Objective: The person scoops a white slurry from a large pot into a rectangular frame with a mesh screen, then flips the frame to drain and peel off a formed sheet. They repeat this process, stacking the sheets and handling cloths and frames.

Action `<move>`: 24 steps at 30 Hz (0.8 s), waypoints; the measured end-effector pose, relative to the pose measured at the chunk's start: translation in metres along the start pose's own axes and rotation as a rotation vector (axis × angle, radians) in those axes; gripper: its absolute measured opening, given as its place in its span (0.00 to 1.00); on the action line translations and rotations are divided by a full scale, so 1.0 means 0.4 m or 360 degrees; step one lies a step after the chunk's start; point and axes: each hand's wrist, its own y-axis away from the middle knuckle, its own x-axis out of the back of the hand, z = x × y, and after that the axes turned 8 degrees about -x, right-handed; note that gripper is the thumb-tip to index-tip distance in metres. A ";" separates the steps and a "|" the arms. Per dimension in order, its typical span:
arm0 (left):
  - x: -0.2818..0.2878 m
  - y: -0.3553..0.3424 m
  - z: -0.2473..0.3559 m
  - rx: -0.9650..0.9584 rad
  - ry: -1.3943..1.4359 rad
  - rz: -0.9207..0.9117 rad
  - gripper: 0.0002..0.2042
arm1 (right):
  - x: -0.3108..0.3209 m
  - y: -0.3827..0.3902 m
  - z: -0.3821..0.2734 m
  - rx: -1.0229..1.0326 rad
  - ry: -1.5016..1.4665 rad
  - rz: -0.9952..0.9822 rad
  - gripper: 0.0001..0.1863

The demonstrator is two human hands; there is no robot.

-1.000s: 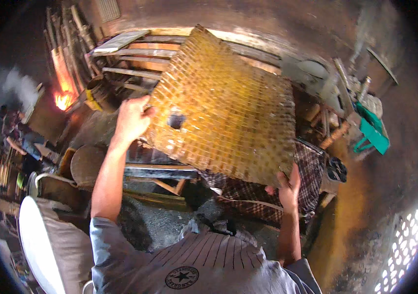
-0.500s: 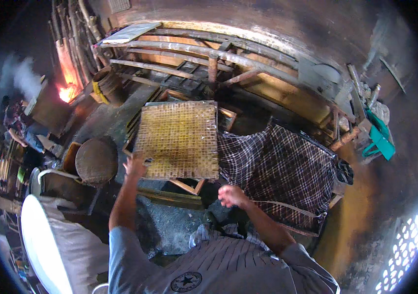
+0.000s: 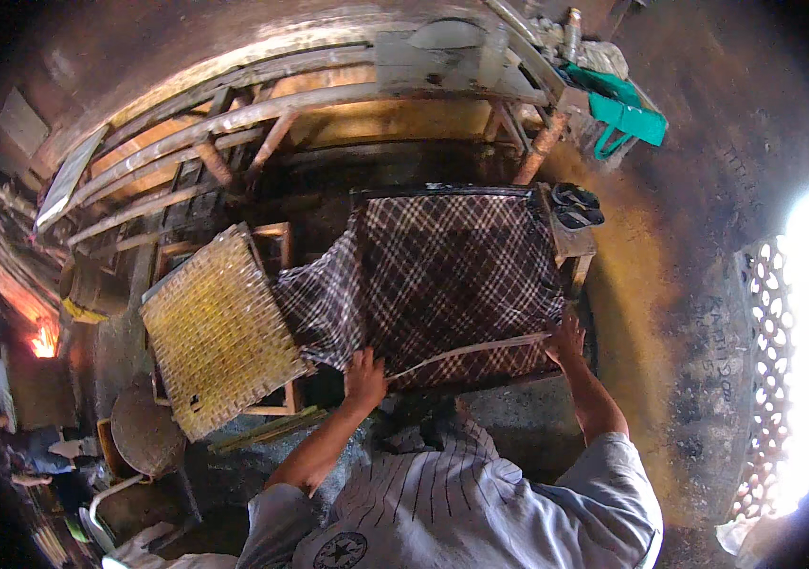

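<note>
Brown plaid cloth [image 3: 461,275] lies spread over a low rectangular frame in front of me, with a pale strip [image 3: 480,349] along its near side. My left hand [image 3: 364,377] is closed at the near left corner of the cloth. At the near right corner, my right hand [image 3: 567,339] is curled over the edge, its fingertips partly hidden. The cloth continues leftward in a gathered stretch toward a yellowish woven bamboo panel [image 3: 224,332], which lies over wooden frames [image 3: 276,245].
A wooden rack of poles [image 3: 328,100] runs along the far wall. Sandals [image 3: 575,204] sit on a small wooden stand [image 3: 570,245] at the right. A fire [image 3: 44,339] burns at the left near a bucket [image 3: 96,284] and a round brown-topped container [image 3: 146,431]. Another person [image 3: 39,465] is at far left.
My view has turned right. My left hand has left the woven panel for the cloth's near left corner, and my right hand has moved to its near right corner.
</note>
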 end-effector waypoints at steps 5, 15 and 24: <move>-0.074 -0.035 -0.071 -0.0164 -0.0260 -0.0159 0.15 | -0.098 -0.079 0.148 0.0684 -0.0136 0.0429 0.16; 0.021 -0.148 -0.156 0.0489 0.1227 -0.0597 0.17 | 0.097 -0.334 0.217 0.0916 -0.0798 -0.0769 0.31; 0.144 -0.752 -0.440 0.1098 -0.0275 -0.0135 0.22 | 0.184 -0.887 0.156 -0.0769 -0.1828 -0.0914 0.20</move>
